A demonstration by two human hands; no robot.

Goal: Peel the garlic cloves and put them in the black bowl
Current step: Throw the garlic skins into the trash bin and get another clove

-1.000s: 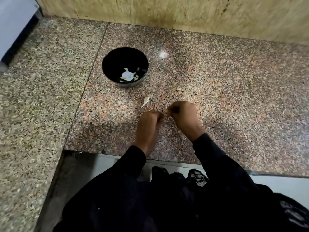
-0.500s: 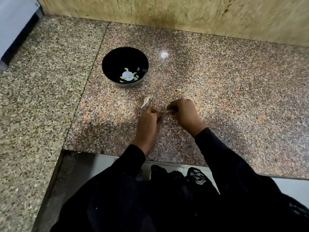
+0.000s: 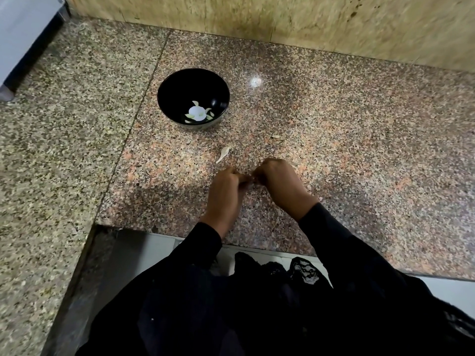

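Both hands meet over the granite counter [image 3: 359, 129], knuckles up and fingers curled inward. The left hand [image 3: 226, 187] and the right hand [image 3: 279, 179] pinch something small between their fingertips, most likely a garlic clove, though it is almost wholly hidden by the fingers.

The black bowl [image 3: 164, 98] stands well apart, up and to the left, with pale peeled pieces [image 3: 196, 114] in its bottom. A loose clove or strip of skin [image 3: 224, 153] lies on the counter between bowl and hands, and a smaller scrap [image 3: 275, 136] lies to its right.

A clove should be light, firm and a little slick once bare, while its skin is papery, thin and tears easily. I judge it best held by the body with one hand, while the other catches the skin at the pointed tip or the root end and pulls.

Compared with half a second ago, the hands have closed up: a small gap and a visible sliver between them are now covered, and the fingertips touch. The bowl and the loose piece on the counter lie as they did.
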